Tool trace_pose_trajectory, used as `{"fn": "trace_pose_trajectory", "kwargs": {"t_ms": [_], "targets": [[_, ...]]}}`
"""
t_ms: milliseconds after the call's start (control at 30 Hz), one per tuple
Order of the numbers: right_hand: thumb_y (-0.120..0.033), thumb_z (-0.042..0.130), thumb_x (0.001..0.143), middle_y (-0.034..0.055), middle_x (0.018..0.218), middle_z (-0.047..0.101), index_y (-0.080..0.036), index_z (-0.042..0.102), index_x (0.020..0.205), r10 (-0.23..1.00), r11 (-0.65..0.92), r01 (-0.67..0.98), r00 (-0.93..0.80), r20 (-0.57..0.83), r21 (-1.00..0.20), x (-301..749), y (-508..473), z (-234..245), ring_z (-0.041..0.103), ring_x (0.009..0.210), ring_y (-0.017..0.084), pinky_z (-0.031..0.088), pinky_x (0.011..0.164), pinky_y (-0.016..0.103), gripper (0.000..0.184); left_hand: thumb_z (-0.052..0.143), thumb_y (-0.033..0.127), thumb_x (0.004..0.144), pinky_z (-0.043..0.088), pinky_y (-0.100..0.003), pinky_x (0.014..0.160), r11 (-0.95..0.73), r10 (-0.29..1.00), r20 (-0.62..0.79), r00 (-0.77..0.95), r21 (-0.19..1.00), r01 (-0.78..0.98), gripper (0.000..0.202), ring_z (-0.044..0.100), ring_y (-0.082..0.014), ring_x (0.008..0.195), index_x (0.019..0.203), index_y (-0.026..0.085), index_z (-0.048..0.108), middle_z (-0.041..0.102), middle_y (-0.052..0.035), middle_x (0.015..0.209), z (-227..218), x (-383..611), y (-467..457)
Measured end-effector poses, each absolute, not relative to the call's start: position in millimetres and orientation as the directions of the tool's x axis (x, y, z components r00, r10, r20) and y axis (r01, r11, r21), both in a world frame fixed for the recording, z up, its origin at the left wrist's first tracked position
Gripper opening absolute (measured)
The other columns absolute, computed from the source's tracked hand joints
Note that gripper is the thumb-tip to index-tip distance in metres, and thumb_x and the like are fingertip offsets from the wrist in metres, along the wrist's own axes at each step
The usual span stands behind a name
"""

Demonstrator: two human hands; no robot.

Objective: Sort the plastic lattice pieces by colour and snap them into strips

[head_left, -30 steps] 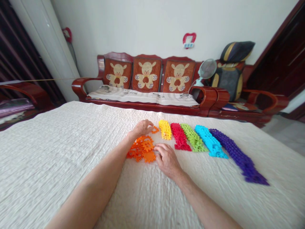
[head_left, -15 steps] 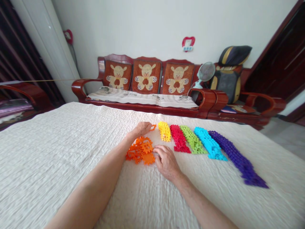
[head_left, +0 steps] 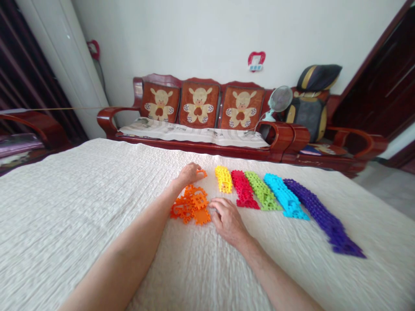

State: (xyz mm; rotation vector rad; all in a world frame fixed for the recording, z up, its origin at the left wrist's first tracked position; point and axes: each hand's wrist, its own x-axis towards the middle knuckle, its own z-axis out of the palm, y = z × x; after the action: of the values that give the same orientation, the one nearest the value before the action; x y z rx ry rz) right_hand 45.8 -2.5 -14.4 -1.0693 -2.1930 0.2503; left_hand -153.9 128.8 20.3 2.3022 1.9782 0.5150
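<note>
Left hand (head_left: pixel 189 174) curled, we are pinching a toothed orange plastic frame (head_left: pixel 204 172), seemingly keeping it apart, right hand (head_left: pixel 228 219) half-open, empty.

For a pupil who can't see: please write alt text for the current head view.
A person's left hand holds an orange piece beyond an orange pile; the right hand is beside the pile. To the right, yellow, red, green, blue and purple rows lie on a white cloth.

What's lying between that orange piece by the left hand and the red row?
In the head view, the yellow row of toothed plastic pieces lies between the orange piece and the red row.
</note>
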Motion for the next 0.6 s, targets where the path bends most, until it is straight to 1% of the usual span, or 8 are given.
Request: {"fn": "trace_pose_trajectory", "kwargs": {"t_ms": [67,100,167,267,333,400,500,600], "targets": [[-0.008,0.049,0.080,0.0084,0.105,0.066,-0.017,0.066,0.098,0.756,0.644,0.630,-0.436,0.488,-0.434,46,-3,-14,0.058,0.101,0.020,0.045,0.093,0.037,0.026,0.062,0.034,0.078,0.048,-0.027,0.085,-0.177,0.980,0.134,0.150,0.219,0.959,0.031,0.065,-0.0215,0.093,0.102,0.018,0.072,0.071,-0.0087,0.102,22,-154,129],[-0.008,0.049,0.080,0.0085,0.104,0.066,-0.017,0.066,0.098,0.755,0.644,0.631,-0.436,0.490,-0.431,46,-3,-14,0.058,0.101,0.020,0.045,0.093,0.037,0.026,0.061,0.031,0.077,0.049,-0.026,0.082,-0.185,0.979,0.121,0.162,0.205,0.961,0.026,0.065,-0.0209,0.089,0.096,0.018,0.074,0.071,-0.0082,0.097,22,-154,130],[-0.009,0.049,0.081,0.0085,0.104,0.066,-0.017,0.066,0.098,0.751,0.647,0.632,-0.434,0.498,-0.425,45,-3,-15,0.058,0.101,0.020,0.045,0.093,0.036,0.025,0.056,0.025,0.079,0.048,-0.025,0.080,-0.221,0.968,0.163,0.190,0.203,0.954,0.024,0.065,-0.0195,0.086,0.090,0.017,0.075,0.071,-0.0079,0.093,19,-153,132],[-0.009,0.049,0.081,0.0083,0.105,0.066,-0.017,0.065,0.097,0.746,0.650,0.633,-0.429,0.509,-0.419,45,-2,-17,0.058,0.101,0.020,0.044,0.093,0.037,0.025,0.052,0.022,0.082,0.047,-0.023,0.084,-0.279,0.937,0.279,0.212,0.227,0.933,0.027,0.064,-0.0170,0.090,0.094,0.017,0.076,0.071,-0.0067,0.096,11,-151,136],[-0.009,0.048,0.081,0.0083,0.106,0.066,-0.017,0.065,0.097,0.749,0.646,0.638,-0.424,0.509,-0.419,45,-3,-17,0.058,0.101,0.020,0.044,0.093,0.037,0.025,0.052,0.022,0.083,0.046,-0.022,0.086,-0.275,0.931,0.308,0.194,0.247,0.929,0.029,0.063,-0.0159,0.092,0.100,0.020,0.075,0.071,-0.0052,0.098,6,-151,139],[-0.009,0.048,0.081,0.0083,0.106,0.066,-0.017,0.065,0.097,0.754,0.640,0.643,-0.421,0.504,-0.421,44,-3,-17,0.057,0.102,0.021,0.044,0.093,0.037,0.025,0.051,0.025,0.084,0.046,-0.022,0.086,-0.250,0.937,0.307,0.168,0.253,0.935,0.030,0.062,-0.0162,0.092,0.102,0.022,0.075,0.071,-0.0047,0.099,4,-151,140],[-0.009,0.048,0.081,0.0084,0.107,0.065,-0.017,0.065,0.097,0.759,0.634,0.646,-0.417,0.500,-0.424,44,-3,-17,0.057,0.102,0.021,0.044,0.094,0.038,0.025,0.050,0.031,0.085,0.047,-0.024,0.081,-0.207,0.946,0.298,0.131,0.240,0.948,0.031,0.063,-0.0182,0.089,0.103,0.024,0.075,0.070,-0.0063,0.099,2,-153,142],[-0.009,0.048,0.081,0.0081,0.106,0.065,-0.018,0.065,0.097,0.755,0.638,0.644,-0.413,0.510,-0.423,44,-4,-17,0.057,0.102,0.021,0.044,0.093,0.038,0.025,0.048,0.032,0.086,0.047,-0.025,0.077,-0.203,0.951,0.274,0.141,0.214,0.955,0.032,0.064,-0.0191,0.085,0.101,0.026,0.075,0.070,-0.0066,0.096,1,-154,144]]}}
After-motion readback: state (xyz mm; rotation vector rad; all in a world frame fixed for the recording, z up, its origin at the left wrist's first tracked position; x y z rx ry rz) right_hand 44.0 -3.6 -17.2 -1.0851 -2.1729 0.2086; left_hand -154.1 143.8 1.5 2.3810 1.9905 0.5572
